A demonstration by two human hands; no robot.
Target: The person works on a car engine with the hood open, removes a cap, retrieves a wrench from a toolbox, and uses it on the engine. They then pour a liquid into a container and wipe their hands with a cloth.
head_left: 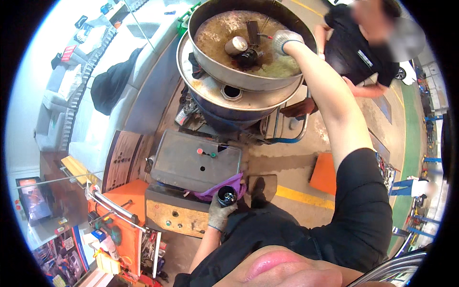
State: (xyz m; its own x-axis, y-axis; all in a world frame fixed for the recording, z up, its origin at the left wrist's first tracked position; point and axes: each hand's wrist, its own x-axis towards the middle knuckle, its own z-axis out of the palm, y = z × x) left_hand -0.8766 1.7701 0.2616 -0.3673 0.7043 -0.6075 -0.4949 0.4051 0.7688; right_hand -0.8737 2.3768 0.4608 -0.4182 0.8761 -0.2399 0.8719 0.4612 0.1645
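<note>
My left hand (219,218), in a pale knit glove, is closed around a black cup-shaped container (227,195) with small shiny pieces inside. My right hand (289,42), gloved as well, reaches over a wide metal basin (248,71) at the far side. From its fingers a thin tool with a red part (269,37) points left; its kind is too small to make out. Beside the tool's tip stands a dark rectangular block (253,33). A pale-ended cylinder (236,46) and a glossy black part (246,58) lie in the basin's murky brown contents.
The basin rests on a drum (224,115) beside a cart's tubular handle (301,129). A dark box lid (196,155) and a purple cloth (224,187) are near my left hand. Another person (356,45) stands at the far right. An orange panel (324,173) lies on the floor.
</note>
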